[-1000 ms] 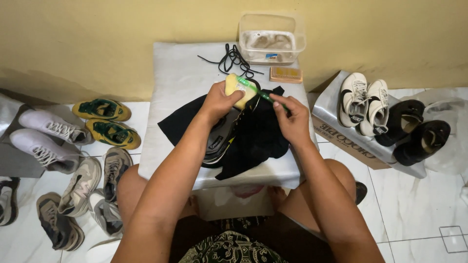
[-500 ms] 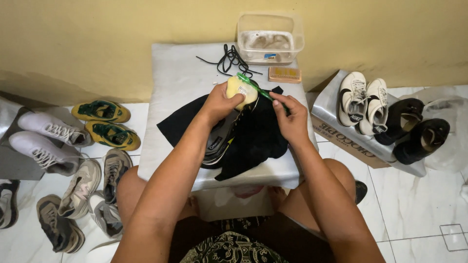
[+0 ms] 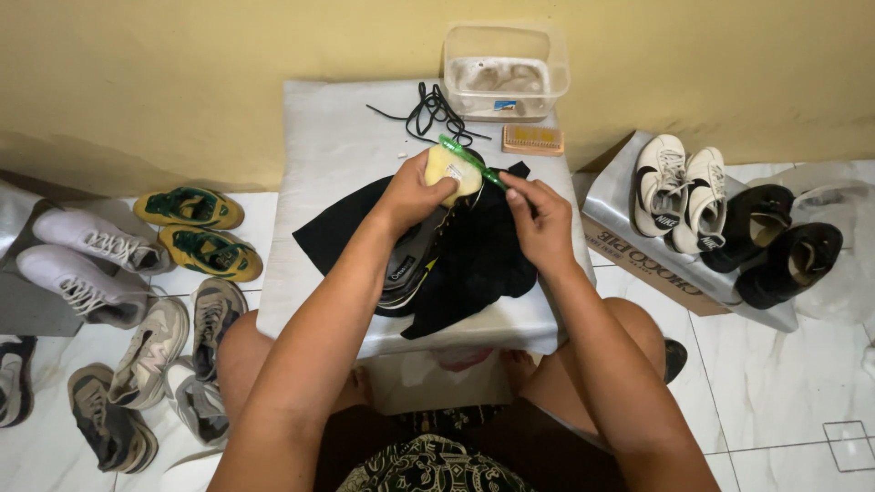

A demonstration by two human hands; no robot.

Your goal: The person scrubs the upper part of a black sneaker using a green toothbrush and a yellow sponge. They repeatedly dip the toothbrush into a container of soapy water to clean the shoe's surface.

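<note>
The left hand stays clamped on the toe of a black shoe, its yellow toe cap turned up, while the right hand pinches a green toothbrush whose head lies on the cap; since a second ago the brush has slid a little toward the far left across the cap and the shoe has barely moved. The shoe lies on a black cloth spread on the white table, with black laces, a wooden brush and a clear tub at the far edge. Pairs of shoes stand on the floor at left, and more sit on a box at right.
</note>
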